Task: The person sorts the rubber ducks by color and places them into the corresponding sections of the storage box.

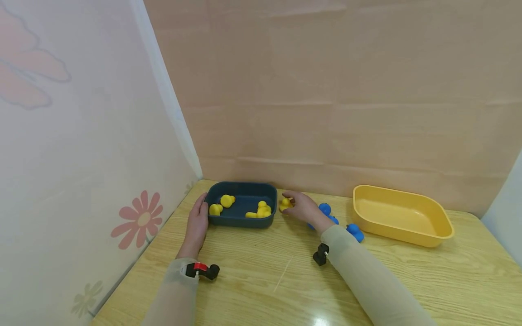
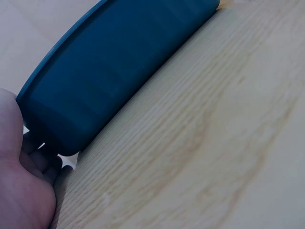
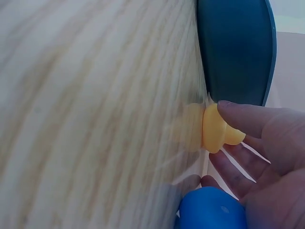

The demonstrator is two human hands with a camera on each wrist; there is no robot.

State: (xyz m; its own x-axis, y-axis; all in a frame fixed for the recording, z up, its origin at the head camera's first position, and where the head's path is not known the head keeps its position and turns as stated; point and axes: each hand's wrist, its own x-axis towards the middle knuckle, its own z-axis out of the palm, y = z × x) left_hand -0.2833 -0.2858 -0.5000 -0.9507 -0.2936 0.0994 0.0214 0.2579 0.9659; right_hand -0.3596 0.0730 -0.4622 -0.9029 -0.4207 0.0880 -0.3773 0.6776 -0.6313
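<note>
My left hand (image 1: pixel 197 222) rests against the left end of a dark blue tray (image 1: pixel 240 223), its fingers along the outer wall. In the left wrist view, the thumb (image 2: pixel 8 126) lies by the tray's rim. Several yellow rubber ducks (image 1: pixel 227 201) lie inside that tray. Just right of it, my right hand (image 1: pixel 303 208) pinches another yellow rubber duck (image 3: pixel 214 129) between thumb and fingers. That duck stands on the tabletop. Close beside this hand are blue rubber ducks (image 1: pixel 325 208), partly hidden behind the wrist.
A yellow tray (image 1: pixel 401 215) stands at the right on the wooden table (image 1: pixel 253 271). One blue duck (image 1: pixel 355 232) lies near its left end. A paper-covered wall (image 1: pixel 326 113) rises behind the table, and a flowered sheet (image 1: pixel 102 158) hangs along the left.
</note>
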